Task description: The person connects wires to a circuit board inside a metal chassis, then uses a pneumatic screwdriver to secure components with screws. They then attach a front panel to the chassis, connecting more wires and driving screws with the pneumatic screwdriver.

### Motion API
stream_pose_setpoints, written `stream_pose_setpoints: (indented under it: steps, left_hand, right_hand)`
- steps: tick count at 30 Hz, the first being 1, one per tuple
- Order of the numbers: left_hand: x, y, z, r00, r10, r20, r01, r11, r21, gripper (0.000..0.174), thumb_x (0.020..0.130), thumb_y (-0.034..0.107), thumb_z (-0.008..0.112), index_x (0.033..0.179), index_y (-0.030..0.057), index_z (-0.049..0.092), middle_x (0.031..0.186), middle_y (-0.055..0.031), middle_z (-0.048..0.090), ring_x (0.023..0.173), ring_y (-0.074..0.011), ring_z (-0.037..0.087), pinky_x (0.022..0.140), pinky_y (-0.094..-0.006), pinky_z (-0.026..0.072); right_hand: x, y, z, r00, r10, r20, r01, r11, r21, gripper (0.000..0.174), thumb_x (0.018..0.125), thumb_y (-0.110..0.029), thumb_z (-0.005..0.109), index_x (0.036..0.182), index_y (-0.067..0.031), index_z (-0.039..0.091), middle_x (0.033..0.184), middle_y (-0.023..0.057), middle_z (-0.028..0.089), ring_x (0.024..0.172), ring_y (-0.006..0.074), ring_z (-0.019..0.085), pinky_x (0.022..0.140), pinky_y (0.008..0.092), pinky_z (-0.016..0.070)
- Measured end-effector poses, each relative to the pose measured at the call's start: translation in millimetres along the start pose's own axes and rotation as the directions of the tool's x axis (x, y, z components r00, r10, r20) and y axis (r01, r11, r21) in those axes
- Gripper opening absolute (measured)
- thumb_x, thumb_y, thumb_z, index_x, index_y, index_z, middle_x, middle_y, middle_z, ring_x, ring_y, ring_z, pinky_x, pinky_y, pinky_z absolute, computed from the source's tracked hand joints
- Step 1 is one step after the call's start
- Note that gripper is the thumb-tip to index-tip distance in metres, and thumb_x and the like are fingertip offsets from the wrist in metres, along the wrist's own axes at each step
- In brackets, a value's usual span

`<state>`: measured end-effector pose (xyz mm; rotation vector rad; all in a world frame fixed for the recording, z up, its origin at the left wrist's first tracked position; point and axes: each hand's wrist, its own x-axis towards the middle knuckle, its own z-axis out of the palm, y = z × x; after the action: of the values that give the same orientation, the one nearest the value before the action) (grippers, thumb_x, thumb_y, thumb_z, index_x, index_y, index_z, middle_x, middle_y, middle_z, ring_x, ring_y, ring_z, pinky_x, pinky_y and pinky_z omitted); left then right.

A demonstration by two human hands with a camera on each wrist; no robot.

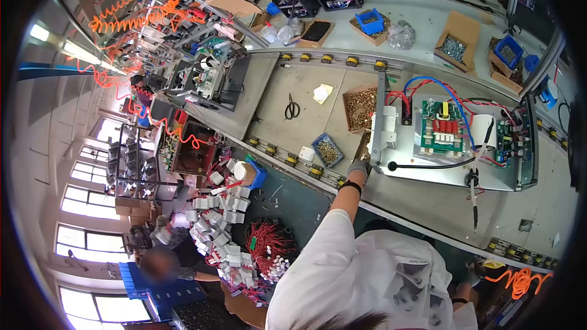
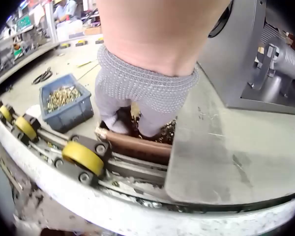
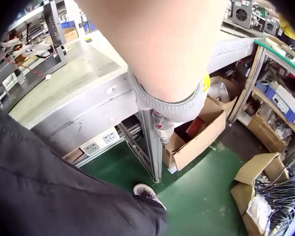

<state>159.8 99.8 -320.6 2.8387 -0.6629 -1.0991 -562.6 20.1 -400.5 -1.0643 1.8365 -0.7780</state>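
Observation:
My gloved left hand [image 1: 358, 170] [image 2: 142, 93] reaches down into a small brown box [image 2: 137, 145] of screws at the bench's near edge; its fingers point downward and apart, their tips partly hidden among the contents. Beside it stands a blue-grey bin [image 2: 69, 115] [image 1: 328, 150] of screws. To the right of this hand is an open metal chassis [image 1: 391, 140] with a green circuit board [image 1: 441, 127]. Low at my side, my gloved right hand [image 1: 472, 276] [image 3: 174, 110] grips a power screwdriver [image 3: 163, 129], its tip pointing down; the glove covers most of the tool.
Roller tracks [image 1: 315, 172] [image 2: 82, 156] line the bench. On it lie scissors [image 1: 292, 109] and a larger screw box [image 1: 361, 107]. An orange coiled hose [image 1: 520, 282] hangs at lower right. Cardboard boxes [image 3: 201, 142] stand below the bench. Another person [image 1: 177, 256] is at lower left.

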Motion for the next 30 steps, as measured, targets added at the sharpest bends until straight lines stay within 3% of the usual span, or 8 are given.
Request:
stream_pose_setpoints:
  steps: [3, 9, 13, 15, 17, 19, 27, 30]
  left_hand:
    - [-6, -3, 3, 0.999, 0.035, 0.002, -0.035, 0.997, 0.066, 0.033, 0.09, 0.022, 0.043, 0.113, 0.0047, 0.058, 0.115, -0.0185, 0.059, 0.105, -0.0333, 0.058, 0.088, -0.0408, 0.0476]
    - [0, -19, 10, 0.96, 0.28, 0.002, -0.276, 0.945, 0.176, 0.027, 0.089, 0.014, 0.043, 0.106, 0.0052, 0.062, 0.11, -0.0188, 0.061, 0.107, -0.035, 0.056, 0.086, -0.042, 0.0476]
    - [-24, -15, -9, 0.961, 0.214, -0.177, -0.222, 0.975, -0.027, 0.025, 0.084, 0.014, 0.05, 0.106, 0.0122, 0.062, 0.104, -0.017, 0.063, 0.099, -0.0342, 0.059, 0.082, -0.0422, 0.048]
    - [-58, -1, -32, 0.948, 0.155, -0.277, -0.202, 0.968, -0.15, 0.026, 0.082, 0.016, 0.053, 0.106, 0.0154, 0.062, 0.102, -0.0153, 0.064, 0.097, -0.0343, 0.059, 0.079, -0.0431, 0.0475]
    - [-64, 7, -37, 0.941, 0.112, -0.319, -0.183, 0.963, -0.2, 0.024, 0.082, 0.016, 0.053, 0.104, 0.0151, 0.063, 0.098, -0.0153, 0.064, 0.096, -0.0356, 0.059, 0.078, -0.0437, 0.0472]
    - [-70, 11, -42, 0.935, 0.1, -0.34, -0.189, 0.952, -0.24, 0.023, 0.082, 0.018, 0.055, 0.102, 0.0173, 0.065, 0.096, -0.0143, 0.065, 0.094, -0.0352, 0.06, 0.077, -0.0432, 0.0477]
    - [-96, 12, -58, 0.902, 0.072, -0.425, -0.154, 0.974, -0.163, 0.023, 0.083, 0.025, 0.057, 0.098, 0.0114, 0.066, 0.087, -0.0142, 0.067, 0.082, -0.0307, 0.064, 0.072, -0.0389, 0.0494]
    - [-104, 4, -40, 0.869, -0.065, -0.491, -0.449, 0.313, -0.837, 0.02, 0.084, 0.019, 0.054, 0.095, 0.0049, 0.06, 0.076, -0.008, 0.059, 0.063, -0.0168, 0.054, 0.056, -0.0293, 0.0455]
  right_hand:
    - [-40, -86, -2, 0.989, 0.006, -0.15, -0.052, 0.95, -0.307, 0.033, 0.075, -0.008, 0.068, 0.105, 0.0023, 0.056, 0.1, 0.01, 0.062, 0.091, 0.0185, 0.059, 0.086, 0.0319, 0.0462]
    - [-49, -170, -91, 0.976, -0.198, -0.09, 0.199, 0.98, -0.002, 0.042, 0.078, -0.013, 0.071, 0.112, 0.0064, 0.055, 0.106, 0.0125, 0.061, 0.095, 0.0203, 0.057, 0.089, 0.0332, 0.0453]
    - [-80, -289, -114, 0.783, -0.446, -0.433, 0.557, 0.813, 0.17, 0.058, 0.082, -0.026, 0.068, 0.125, 0.0034, 0.045, 0.116, 0.0148, 0.053, 0.099, 0.0254, 0.055, 0.085, 0.0399, 0.0467]
    - [-79, -320, -138, 0.855, -0.505, 0.119, 0.12, 0.415, 0.902, 0.05, 0.088, -0.037, 0.055, 0.124, -0.0036, 0.046, 0.112, 0.0108, 0.054, 0.097, 0.0239, 0.057, 0.086, 0.0403, 0.0475]
    - [-102, -410, -84, 0.674, -0.73, 0.108, 0.143, 0.273, 0.951, 0.044, 0.084, -0.038, 0.059, 0.113, -0.0055, 0.049, 0.107, 0.0086, 0.048, 0.1, 0.0255, 0.05, 0.092, 0.0413, 0.0438]
    - [-134, -451, -49, 0.829, -0.559, 0.02, 0.135, 0.235, 0.963, 0.035, 0.083, -0.03, 0.061, 0.106, -0.0065, 0.047, 0.098, 0.007, 0.046, 0.095, 0.0221, 0.048, 0.089, 0.041, 0.0434]
    - [-132, -479, -16, 0.619, -0.744, 0.249, -0.099, 0.241, 0.965, 0.026, 0.083, -0.019, 0.062, 0.094, -0.0107, 0.039, 0.085, 0.0026, 0.037, 0.077, 0.0145, 0.037, 0.064, 0.0303, 0.037]
    - [-144, -507, -5, 0.567, -0.783, 0.255, -0.109, 0.236, 0.966, 0.025, 0.083, -0.02, 0.062, 0.09, -0.0109, 0.04, 0.082, 0.0014, 0.038, 0.073, 0.0128, 0.037, 0.061, 0.0287, 0.0355]
